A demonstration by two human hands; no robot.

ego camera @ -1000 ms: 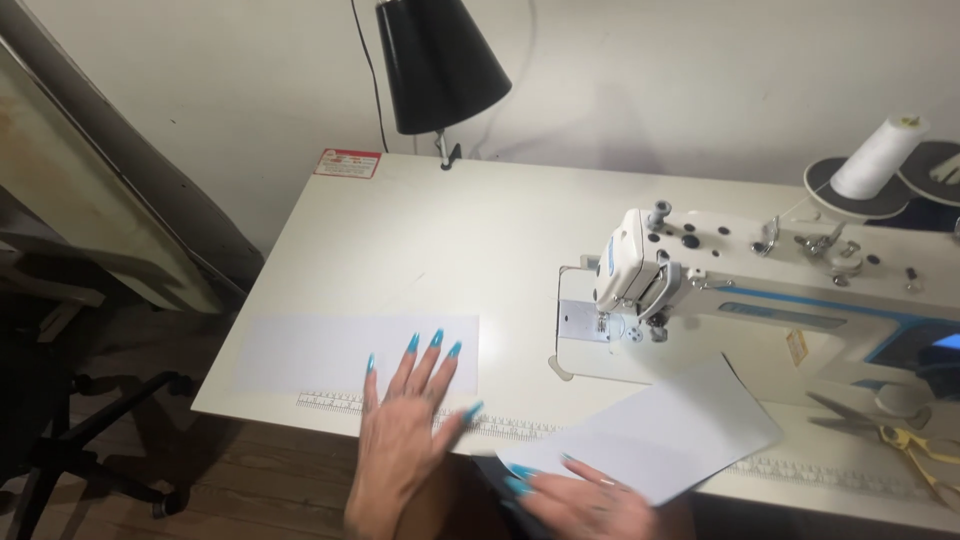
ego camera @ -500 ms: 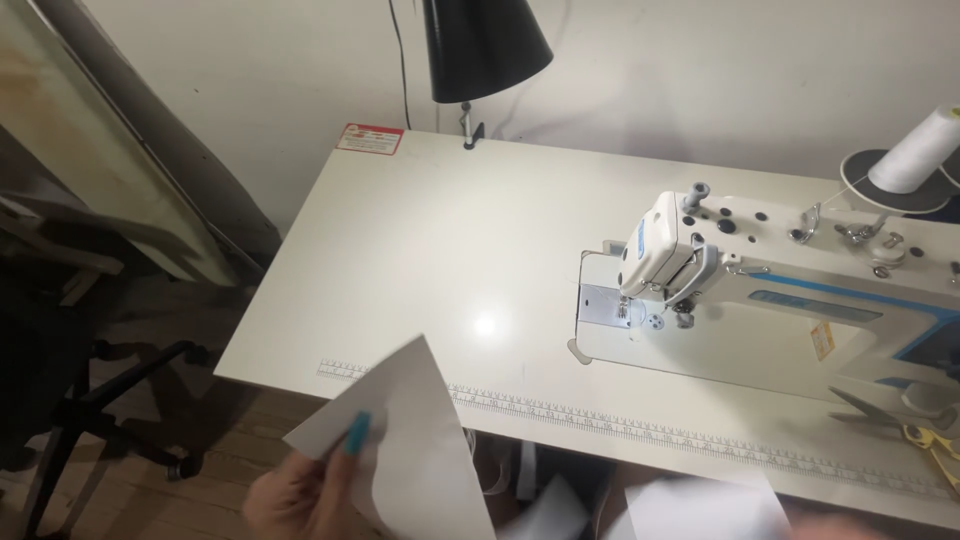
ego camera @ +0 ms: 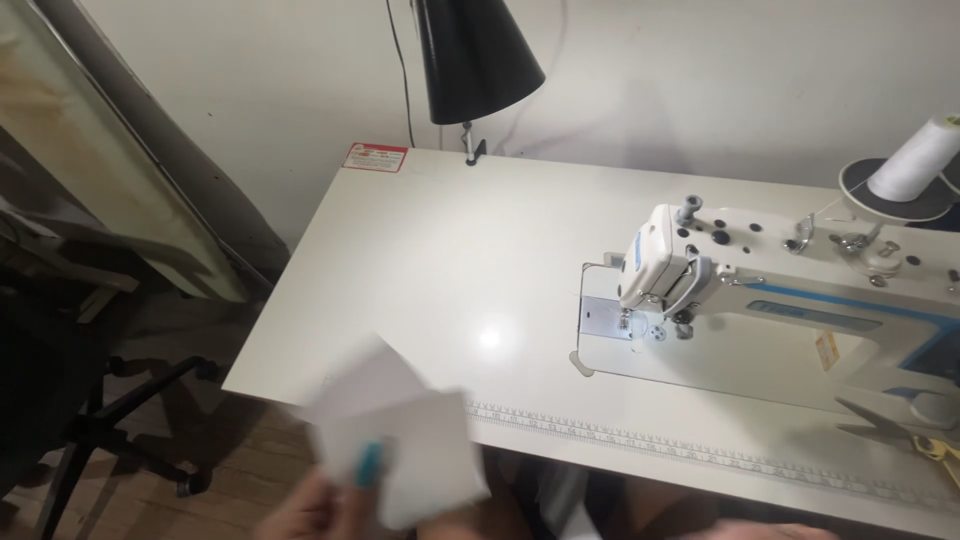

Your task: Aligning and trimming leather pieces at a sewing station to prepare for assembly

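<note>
1. A white fabric piece (ego camera: 400,445) is held off the table (ego camera: 420,260), past its 7 o'clock corner
2. It is pinched by the left hand (ego camera: 335,500), one turquoise nail on top
3. The right hand is barely seen; its state cannot be told
4. The piece is judged light, limp and blurred; it is best gripped at an edge

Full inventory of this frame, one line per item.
table: 1, white, centre
sewing machine: 1, white and blue, right on table
lamp: 1, black shade, back edge
thread cone: 1, white, far right
scissors: 1, yellow handles, right front edge
sticker: 1, red and white, back left corner
chair: 1, black, left on floor
fabric piece: 1, white, held off front edge
left hand: 1, teal nails, holding fabric
right hand: not clearly visible
</note>
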